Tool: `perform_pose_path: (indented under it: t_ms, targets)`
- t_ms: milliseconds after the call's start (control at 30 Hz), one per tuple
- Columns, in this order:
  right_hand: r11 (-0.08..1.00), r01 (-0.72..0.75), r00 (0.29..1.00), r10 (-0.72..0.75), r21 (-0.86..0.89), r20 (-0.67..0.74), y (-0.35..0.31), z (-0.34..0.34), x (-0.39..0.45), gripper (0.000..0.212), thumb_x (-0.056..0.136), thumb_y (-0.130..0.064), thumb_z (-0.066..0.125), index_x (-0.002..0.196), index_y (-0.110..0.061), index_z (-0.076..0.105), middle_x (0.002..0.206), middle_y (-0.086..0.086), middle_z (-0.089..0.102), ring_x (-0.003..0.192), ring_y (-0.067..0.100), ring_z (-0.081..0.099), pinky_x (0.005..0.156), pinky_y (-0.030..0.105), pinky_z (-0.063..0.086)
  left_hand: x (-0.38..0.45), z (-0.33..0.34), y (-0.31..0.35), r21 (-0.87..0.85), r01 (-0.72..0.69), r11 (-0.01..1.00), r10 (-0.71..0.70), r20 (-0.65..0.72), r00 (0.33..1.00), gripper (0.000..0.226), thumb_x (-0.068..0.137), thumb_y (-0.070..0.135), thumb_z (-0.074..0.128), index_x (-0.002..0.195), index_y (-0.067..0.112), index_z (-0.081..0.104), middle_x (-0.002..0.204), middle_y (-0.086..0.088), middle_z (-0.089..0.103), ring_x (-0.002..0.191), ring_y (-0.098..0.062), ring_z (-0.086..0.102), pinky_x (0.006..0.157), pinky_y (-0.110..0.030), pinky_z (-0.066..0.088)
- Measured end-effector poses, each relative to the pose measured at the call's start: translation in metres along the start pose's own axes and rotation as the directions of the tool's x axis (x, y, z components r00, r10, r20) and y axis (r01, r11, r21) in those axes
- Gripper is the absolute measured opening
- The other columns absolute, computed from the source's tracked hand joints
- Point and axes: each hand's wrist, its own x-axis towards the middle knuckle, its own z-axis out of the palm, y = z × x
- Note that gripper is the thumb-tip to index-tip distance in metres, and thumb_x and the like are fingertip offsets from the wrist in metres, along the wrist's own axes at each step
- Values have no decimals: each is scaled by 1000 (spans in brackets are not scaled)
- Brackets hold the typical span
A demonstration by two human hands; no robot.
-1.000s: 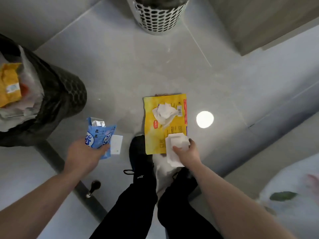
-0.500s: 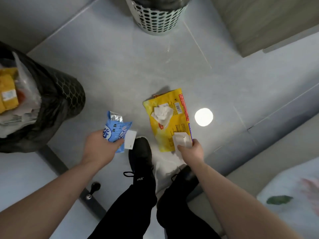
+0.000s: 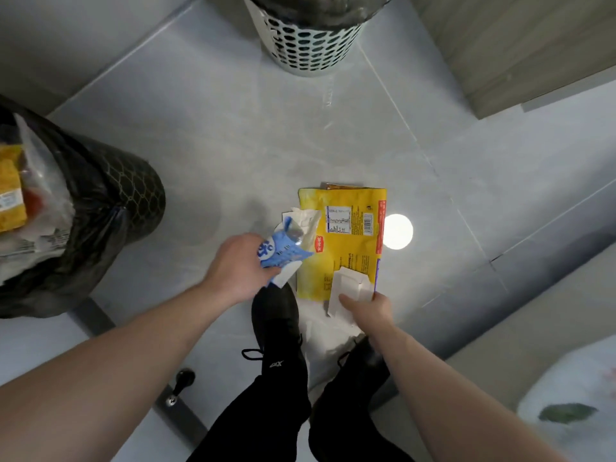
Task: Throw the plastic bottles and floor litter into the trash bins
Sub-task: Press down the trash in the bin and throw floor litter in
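My left hand (image 3: pixel 238 266) grips a crumpled blue wrapper (image 3: pixel 281 250) with a small white card beside it. It hovers at the left edge of a yellow snack bag (image 3: pixel 350 238) lying flat on the grey floor. A white tissue (image 3: pixel 305 218) peeks out behind the blue wrapper at the bag's left side. My right hand (image 3: pixel 368 306) pinches a folded white paper (image 3: pixel 348 290) over the bag's near edge. A black bin (image 3: pixel 100 208) lined with a bag stands at the left, full of wrappers. A white perforated bin (image 3: pixel 310 45) stands at the top.
My two black shoes (image 3: pixel 276 325) stand just below the yellow bag. A door stopper (image 3: pixel 181 383) sits on a dark floor strip at lower left. A cabinet corner (image 3: pixel 500 45) is at upper right. A white patterned surface (image 3: pixel 573 405) lies at lower right.
My left hand has moved right with the blue wrapper, from beside the black bin to the yellow bag's left edge, now covering part of the tissue. My right hand keeps hold of the white paper.
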Motion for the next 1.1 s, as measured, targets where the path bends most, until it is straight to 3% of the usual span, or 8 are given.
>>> perform_pose_path:
  t_ms: [200,333,467,567,667,900,1033,1100]
  targets:
    - [985,33,983,-2,169,-181,16,39,14,41,80,-16,82,118,-16,67,100,1,68,93,26,67,78,34,54,70,29,11,198,-235,952,229,52,972,25,80,25,80,96,8,71,110,-9,64,97,-35,64,73,-32,42]
    - [978,8,986,27,207,-164,19,42,24,49,80,-15,81,125,-19,65,111,2,71,103,28,69,89,40,59,98,35,5,300,-236,924,229,61,972,43,80,29,82,118,14,70,150,6,33,106,-28,62,84,-40,52]
    - [969,3,988,35,246,-148,21,44,29,48,79,-15,80,124,-21,65,110,1,72,101,26,69,93,45,59,98,39,22,441,-317,840,290,130,948,25,88,15,73,112,22,74,166,12,7,110,-27,59,84,-42,52]
    - [956,-24,992,59,294,-111,23,48,30,50,77,-17,82,124,-22,65,110,2,71,101,27,69,92,47,60,100,48,30,406,-341,848,325,109,939,32,86,8,67,114,23,73,162,12,26,117,-24,57,80,-38,51]
    - [958,15,994,17,286,-108,19,40,29,44,80,-17,80,121,-22,66,107,2,72,99,27,69,89,46,61,97,54,34,319,-286,904,299,8,954,21,85,14,66,104,22,70,118,5,60,106,-25,60,67,-32,40]
    - [907,185,965,-96,377,-242,-5,-38,-7,30,85,-15,80,110,-24,67,97,-4,72,92,18,69,84,38,58,43,23,24,214,-85,973,123,-170,978,15,82,13,61,95,18,67,100,-1,65,92,-32,63,65,-34,45]
    - [836,226,945,-64,500,-319,-38,-92,-32,30,87,-15,81,110,-25,65,100,-4,70,79,4,64,64,24,52,7,-2,9,242,-97,965,131,-129,983,13,78,17,65,90,21,66,95,7,62,90,-30,64,64,-38,54]
    - [837,264,941,-115,480,-317,-52,-111,-48,23,87,-14,81,103,-25,67,98,-7,71,79,1,65,67,25,54,-16,-16,14,227,-101,969,134,-138,981,9,78,19,68,87,21,66,93,7,62,88,-30,64,63,-37,54]
